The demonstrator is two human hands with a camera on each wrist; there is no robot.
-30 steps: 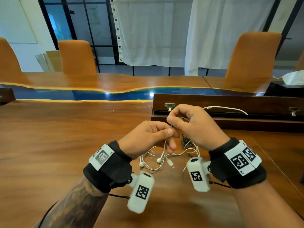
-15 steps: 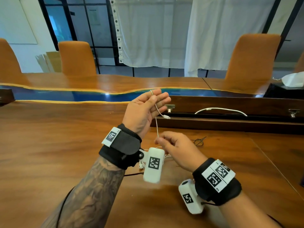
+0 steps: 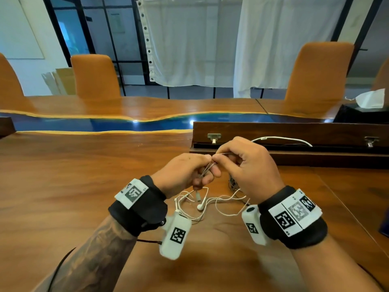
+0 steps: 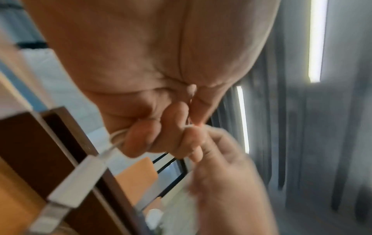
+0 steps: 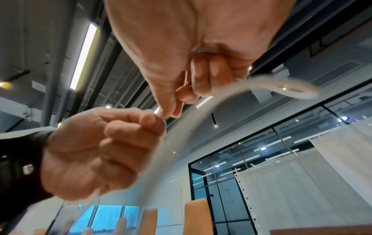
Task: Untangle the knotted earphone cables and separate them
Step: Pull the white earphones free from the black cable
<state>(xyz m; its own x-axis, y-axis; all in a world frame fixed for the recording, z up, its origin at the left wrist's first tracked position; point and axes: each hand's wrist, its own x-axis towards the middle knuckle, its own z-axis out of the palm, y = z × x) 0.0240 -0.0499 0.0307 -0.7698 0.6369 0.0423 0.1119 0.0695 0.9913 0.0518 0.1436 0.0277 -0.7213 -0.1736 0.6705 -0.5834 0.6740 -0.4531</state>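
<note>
the white earphone cable [image 3: 207, 202] vanishes inside both fists; the black tangle [image 3: 232, 183] sits half hidden.

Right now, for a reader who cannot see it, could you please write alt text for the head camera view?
Two hands meet above a wooden table: the left hand and right hand each pinch a thin white earphone cable. Its loops and an earbud lie on the table beneath them. Orange chairs stand behind.

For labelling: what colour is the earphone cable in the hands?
White earphone cable; clearest in the head view.
</note>
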